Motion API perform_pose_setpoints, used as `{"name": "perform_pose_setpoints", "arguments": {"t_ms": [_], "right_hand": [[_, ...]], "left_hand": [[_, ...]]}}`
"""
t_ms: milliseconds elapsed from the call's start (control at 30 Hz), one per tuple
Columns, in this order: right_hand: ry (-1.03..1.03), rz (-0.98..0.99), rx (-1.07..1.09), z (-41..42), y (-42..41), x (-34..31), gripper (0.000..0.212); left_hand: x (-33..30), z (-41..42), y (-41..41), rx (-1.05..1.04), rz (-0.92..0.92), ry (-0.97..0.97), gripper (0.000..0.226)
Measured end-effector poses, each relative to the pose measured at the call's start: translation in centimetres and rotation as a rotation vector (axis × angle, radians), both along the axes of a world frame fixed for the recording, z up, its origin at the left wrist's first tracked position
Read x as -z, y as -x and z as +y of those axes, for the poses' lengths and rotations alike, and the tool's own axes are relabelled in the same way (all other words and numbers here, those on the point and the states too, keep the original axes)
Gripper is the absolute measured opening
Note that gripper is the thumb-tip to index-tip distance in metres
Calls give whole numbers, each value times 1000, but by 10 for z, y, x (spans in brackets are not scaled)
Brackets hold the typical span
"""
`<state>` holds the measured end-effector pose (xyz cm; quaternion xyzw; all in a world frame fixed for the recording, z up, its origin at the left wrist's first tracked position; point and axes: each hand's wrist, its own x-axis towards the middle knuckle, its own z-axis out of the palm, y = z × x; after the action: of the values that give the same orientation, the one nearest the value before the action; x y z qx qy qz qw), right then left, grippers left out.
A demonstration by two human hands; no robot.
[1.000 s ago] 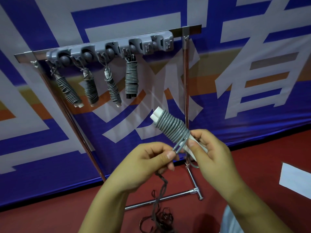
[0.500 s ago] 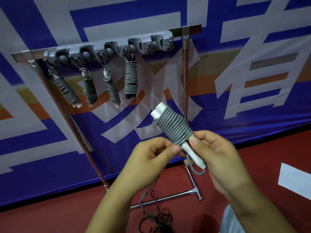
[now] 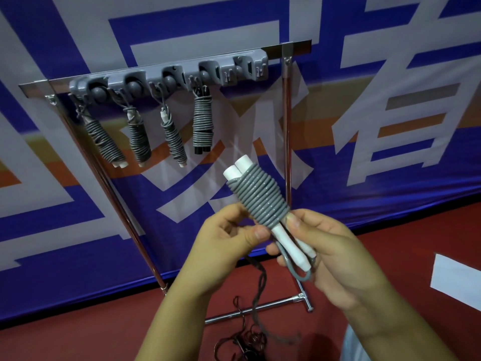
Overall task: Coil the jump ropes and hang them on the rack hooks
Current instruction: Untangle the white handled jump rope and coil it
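Observation:
A grey jump rope [image 3: 259,198] is coiled tightly round its two white handles, tilted with the handle ends up and to the left. My left hand [image 3: 229,235] pinches the lower end of the coil with thumb and fingers. The bare white handle ends lie in the grip of my right hand [image 3: 322,248], and a short grey loop [image 3: 299,272] hangs below them. A grey hook rack [image 3: 171,76] on a chrome bar carries several coiled ropes [image 3: 201,123]. Its rightmost hooks [image 3: 250,69] hold nothing.
The chrome stand's right post [image 3: 286,142] rises just behind the held coil, and its foot bar [image 3: 260,307] lies on the red floor. A dark tangled rope [image 3: 247,340] lies on the floor below my hands. A blue and white banner covers the wall. A white sheet [image 3: 458,280] lies at right.
The coil has been lifted slightly and turned, and the loose rope end has been drawn into a short loop below the handles. My left thumb has shifted onto the coil's lower end.

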<state>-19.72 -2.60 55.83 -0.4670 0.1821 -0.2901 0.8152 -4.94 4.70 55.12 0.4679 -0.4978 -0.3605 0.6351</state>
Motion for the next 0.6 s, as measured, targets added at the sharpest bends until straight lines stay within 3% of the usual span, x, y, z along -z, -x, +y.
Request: {"name": "perform_pose_setpoints", "arguments": {"t_ms": [133, 233, 333, 433, 600], "right_hand": [[-214, -16, -172, -3, -5, -1, 27], [-220, 28, -202, -6, -8, 4, 27], [25, 122, -64, -6, -11, 13, 35], [334, 185, 102, -3, -9, 20, 30], [574, 115, 99, -1, -4, 25, 29]], "left_hand": [[-3, -3, 2, 42, 27, -24, 65], [-1, -2, 5, -26, 5, -39, 59], [0, 0, 10, -121, 25, -56, 49], [-8, 0, 18, -258, 12, -72, 57], [-16, -1, 29, -397, -15, -61, 56]]}}
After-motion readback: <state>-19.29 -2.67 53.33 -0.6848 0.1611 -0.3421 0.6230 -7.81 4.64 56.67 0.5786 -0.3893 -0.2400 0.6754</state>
